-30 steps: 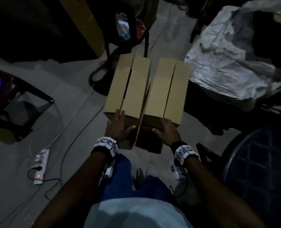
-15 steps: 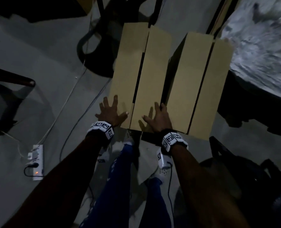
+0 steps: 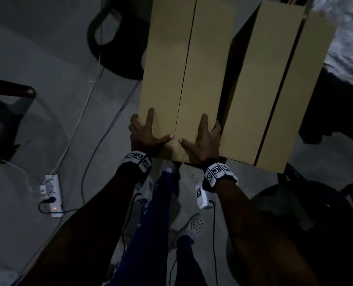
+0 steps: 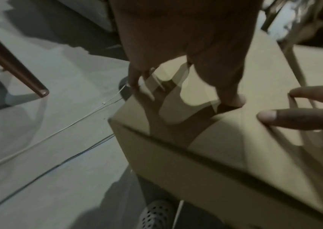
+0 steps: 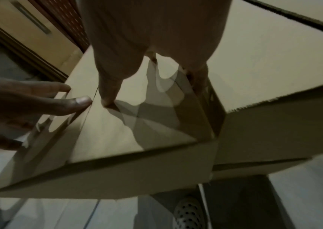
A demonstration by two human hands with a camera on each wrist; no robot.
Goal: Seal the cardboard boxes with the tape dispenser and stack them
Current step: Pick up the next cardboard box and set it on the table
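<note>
Hands pressed flat, our left hand and right hand held the near cardboard box flaps shut on the floor; we judged taping came next, though no dispenser showed.

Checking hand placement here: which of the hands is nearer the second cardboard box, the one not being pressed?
Right. The right hand presses the held box at the edge beside the second box; the left hand is at the far edge.

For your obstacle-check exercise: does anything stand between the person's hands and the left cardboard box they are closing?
Nothing visible does. The left hand and the right hand already rest directly on the closed flaps of the left brown cardboard box, thumbs either side of its centre seam. The second brown cardboard box sits beside it, to the right.
</note>
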